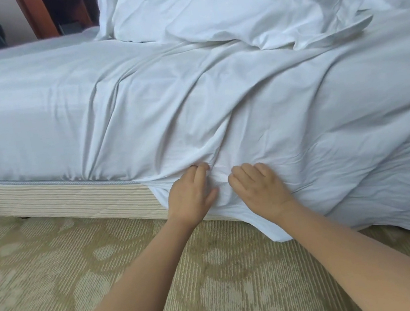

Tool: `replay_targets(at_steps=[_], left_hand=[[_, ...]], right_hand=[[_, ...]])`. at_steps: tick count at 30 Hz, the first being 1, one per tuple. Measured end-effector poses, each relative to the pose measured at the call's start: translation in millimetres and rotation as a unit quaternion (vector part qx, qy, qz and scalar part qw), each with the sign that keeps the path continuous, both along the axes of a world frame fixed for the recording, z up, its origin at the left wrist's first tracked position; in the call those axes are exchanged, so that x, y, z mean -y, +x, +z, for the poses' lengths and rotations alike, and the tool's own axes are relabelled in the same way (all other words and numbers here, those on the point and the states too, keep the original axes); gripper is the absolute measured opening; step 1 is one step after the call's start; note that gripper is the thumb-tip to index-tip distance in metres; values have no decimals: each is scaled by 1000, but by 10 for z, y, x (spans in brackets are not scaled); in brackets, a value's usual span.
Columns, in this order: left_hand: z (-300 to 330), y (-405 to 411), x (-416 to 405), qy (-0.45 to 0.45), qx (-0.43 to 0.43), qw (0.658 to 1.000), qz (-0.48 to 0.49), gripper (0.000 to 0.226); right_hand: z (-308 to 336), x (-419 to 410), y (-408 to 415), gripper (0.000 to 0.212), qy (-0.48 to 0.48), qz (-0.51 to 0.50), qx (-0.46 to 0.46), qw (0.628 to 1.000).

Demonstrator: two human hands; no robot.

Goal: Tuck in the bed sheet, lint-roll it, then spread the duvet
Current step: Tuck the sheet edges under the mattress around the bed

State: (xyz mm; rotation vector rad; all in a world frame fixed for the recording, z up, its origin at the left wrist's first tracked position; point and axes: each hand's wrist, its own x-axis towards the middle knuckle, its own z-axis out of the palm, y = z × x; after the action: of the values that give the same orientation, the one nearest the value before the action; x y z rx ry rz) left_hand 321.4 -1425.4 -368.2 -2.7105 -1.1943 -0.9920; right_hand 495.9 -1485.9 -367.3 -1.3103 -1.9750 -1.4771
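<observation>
A white bed sheet (140,106) covers the mattress and hangs loose over its near side, wrinkled toward my hands. My left hand (190,191) presses the sheet at the mattress's lower edge, its fingertips pushed into a fold. Just to its right, my right hand (260,187) lies flat on the hanging sheet with the fingers fairly straight. A crumpled white duvet (231,8) is heaped at the far side of the bed. To the left of my hands the sheet is tucked under the mattress; to the right it hangs down to the floor.
The striped beige bed base (61,197) shows below the tucked part. Patterned beige carpet (109,272) covers the floor under my arms. A dark wooden piece of furniture (49,11) stands beyond the bed at the upper left.
</observation>
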Motion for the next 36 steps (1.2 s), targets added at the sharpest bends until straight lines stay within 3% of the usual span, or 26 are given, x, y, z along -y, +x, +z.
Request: replay_targets(at_steps=[4,7,10,15,18,24,30,36], left_hand=[[-2,40,-47,101,8,995,-14,28],[-49,128,-11,109,-2,992,-63,22],[-207,154,84,72,-39,991,-110,24],[-251,178,171,-3,-7,996,-93,27],[-322,233,320,-27,-14,992,-125,29],[-317,261,464,-92,-12,985,-147,37],[-244,368,782,-190,12,963,-189,50],[-187,420,670,-178,-45,959,-217,29]], right_hand=[[-8,38,54,22,12,69,-54,996],[22,107,170,15,-14,72,-92,993],[-79,245,183,15,-45,45,-106,992],[-65,273,122,10,-50,9,-166,985],[-192,373,248,4,-58,22,-153,986],[-193,501,330,20,-77,20,-153,985],[-193,631,523,8,-79,55,-131,987],[-419,693,622,12,-92,31,-80,992]])
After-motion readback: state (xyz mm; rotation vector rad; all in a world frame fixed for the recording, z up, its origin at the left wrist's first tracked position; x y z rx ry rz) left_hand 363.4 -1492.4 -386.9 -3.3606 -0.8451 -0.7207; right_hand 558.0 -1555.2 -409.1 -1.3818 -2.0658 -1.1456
